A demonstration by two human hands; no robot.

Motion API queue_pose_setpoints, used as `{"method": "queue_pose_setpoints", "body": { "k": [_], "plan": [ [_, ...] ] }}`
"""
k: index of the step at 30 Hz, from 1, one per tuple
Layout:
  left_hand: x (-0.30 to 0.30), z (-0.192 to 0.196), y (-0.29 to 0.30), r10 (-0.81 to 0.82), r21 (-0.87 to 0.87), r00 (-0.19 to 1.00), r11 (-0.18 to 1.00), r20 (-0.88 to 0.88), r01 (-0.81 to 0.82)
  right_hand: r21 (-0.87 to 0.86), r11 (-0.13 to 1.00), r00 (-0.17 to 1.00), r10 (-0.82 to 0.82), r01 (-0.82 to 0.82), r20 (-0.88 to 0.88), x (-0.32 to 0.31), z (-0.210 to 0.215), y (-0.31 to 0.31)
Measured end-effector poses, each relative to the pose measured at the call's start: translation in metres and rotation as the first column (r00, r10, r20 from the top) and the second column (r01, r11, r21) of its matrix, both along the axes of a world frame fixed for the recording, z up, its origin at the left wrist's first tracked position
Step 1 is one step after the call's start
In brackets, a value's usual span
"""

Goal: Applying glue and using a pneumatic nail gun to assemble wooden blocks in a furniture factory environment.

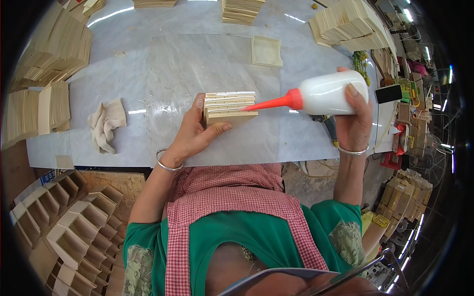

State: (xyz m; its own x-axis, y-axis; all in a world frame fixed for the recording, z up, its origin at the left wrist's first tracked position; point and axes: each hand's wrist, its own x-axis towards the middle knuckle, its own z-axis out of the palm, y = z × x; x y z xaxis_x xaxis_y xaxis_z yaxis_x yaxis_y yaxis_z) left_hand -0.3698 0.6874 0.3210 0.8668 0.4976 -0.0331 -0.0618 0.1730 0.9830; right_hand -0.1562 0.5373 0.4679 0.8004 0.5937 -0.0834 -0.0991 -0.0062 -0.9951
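My left hand (pixel 195 129) grips a stack of thin wooden boards (pixel 232 117) at its left end, thumb along the near side and fingers behind. White lines run along the boards' upturned edges. My right hand (pixel 356 114) is wrapped round a white squeeze glue bottle (pixel 321 93), which lies nearly level in the air. Its long red nozzle (pixel 271 102) points left, with the tip at the board edges; whether it touches them I cannot tell. Beyond the stack, a shallow pale wooden tray (pixel 267 63) rests on the grey table (pixel 207 59).
A crumpled off-white glove (pixel 107 123) lies at the table's left. Tall piles of thin boards stand at the far left (pixel 54 47) and far right (pixel 350 24). Open wooden boxes (pixel 81 222) are stacked below the left edge. A black phone (pixel 388 93) is at the right.
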Motion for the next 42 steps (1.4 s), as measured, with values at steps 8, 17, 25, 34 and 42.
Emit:
{"method": "queue_pose_setpoints", "body": {
  "k": [8,17,25,34,42],
  "plan": [
    [0.001,-0.002,0.000,-0.003,0.043,1.000,0.999,-0.004,0.003,-0.034,0.989,0.989,0.143,-0.144,-0.023,-0.019,-0.006,0.034],
    [0.000,-0.003,0.000,-0.007,0.029,1.000,1.000,0.029,0.006,-0.070,0.992,0.994,0.107,-0.106,0.015,-0.005,-0.002,0.015],
    [0.000,-0.001,-0.001,-0.005,-0.039,1.000,0.999,0.014,0.005,-0.081,0.996,0.999,0.035,-0.032,0.039,0.010,0.004,-0.012],
    [0.001,-0.001,-0.001,0.001,-0.039,1.000,0.999,0.024,0.000,-0.024,0.999,1.000,-0.025,0.025,0.003,0.021,-0.002,-0.024],
    [0.000,-0.005,-0.002,0.012,0.032,1.000,0.999,0.019,-0.013,0.006,0.998,0.998,0.056,-0.056,0.004,-0.004,-0.002,0.026]
  ]
}}
